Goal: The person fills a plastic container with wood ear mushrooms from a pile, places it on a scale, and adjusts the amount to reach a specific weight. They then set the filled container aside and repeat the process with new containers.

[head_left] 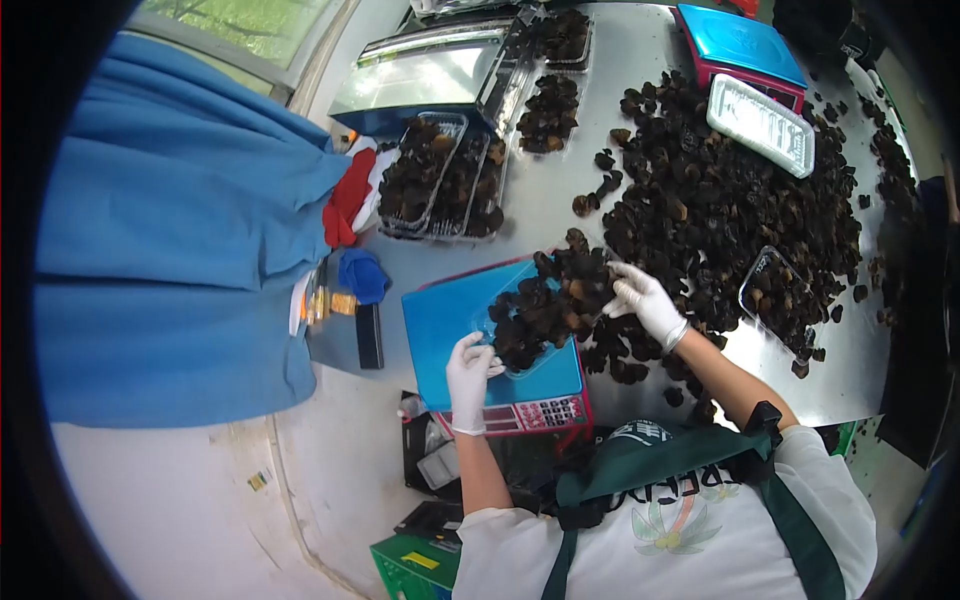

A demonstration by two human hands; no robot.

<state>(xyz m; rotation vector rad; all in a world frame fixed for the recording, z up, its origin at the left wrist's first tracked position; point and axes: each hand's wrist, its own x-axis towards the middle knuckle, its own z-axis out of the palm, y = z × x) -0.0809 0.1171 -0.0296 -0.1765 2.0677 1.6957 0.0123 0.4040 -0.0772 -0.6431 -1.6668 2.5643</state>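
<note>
Heaped with dark brown, curled mushrooms (570,297), a clear plastic tray (484,324) is over the blue plate (432,345) of a scale. My left hand (468,380), in a white glove, grips the tray's left end with bent fingers. At the opposite end is my right hand (645,305), also gloved, its fingers closed at the tray's edge beside the mushrooms. The scale's red keypad panel (545,414) faces me below the tray. Loose mushrooms lie on the metal table close to my right hand.
A large mushroom pile (730,210) covers the table's right side, with a partly filled tray (775,290) in it. Behind stands a second scale (745,45) with an upturned clear tray (762,125). Filled trays (425,170) stand at back left, near a blue curtain (190,240).
</note>
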